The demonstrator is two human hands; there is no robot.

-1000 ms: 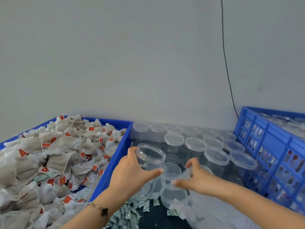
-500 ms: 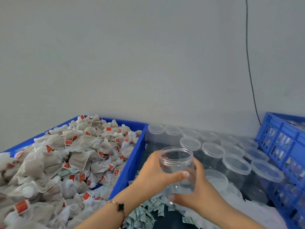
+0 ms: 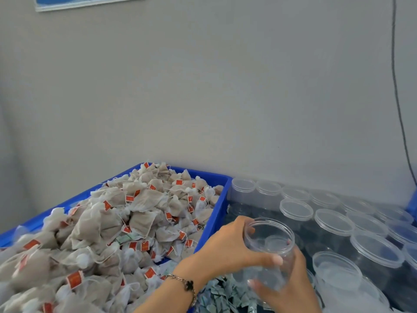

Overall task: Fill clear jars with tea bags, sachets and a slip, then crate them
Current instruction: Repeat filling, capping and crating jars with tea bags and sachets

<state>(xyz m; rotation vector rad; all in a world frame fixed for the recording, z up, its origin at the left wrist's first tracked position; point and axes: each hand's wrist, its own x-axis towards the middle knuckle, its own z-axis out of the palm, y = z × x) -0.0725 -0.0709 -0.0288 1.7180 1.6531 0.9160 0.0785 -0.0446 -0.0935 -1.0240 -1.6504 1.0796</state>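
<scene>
Holding an open, empty jar [image 3: 269,249] upright just right of the tea-bag bin [image 3: 215,222], we now grip it with both hands: left hand [image 3: 228,251] wrapped around its side, right hand [image 3: 286,283] closed under its base, where a second ago it was apart. Filling can probably begin; sachets [image 3: 223,294] lie just below.

Plain pale grey wall [image 3: 203,86] in soft even light, with a thin black cable [image 3: 398,98] hanging down at right and a blue-edged picture [image 3: 90,2] at top left.
</scene>
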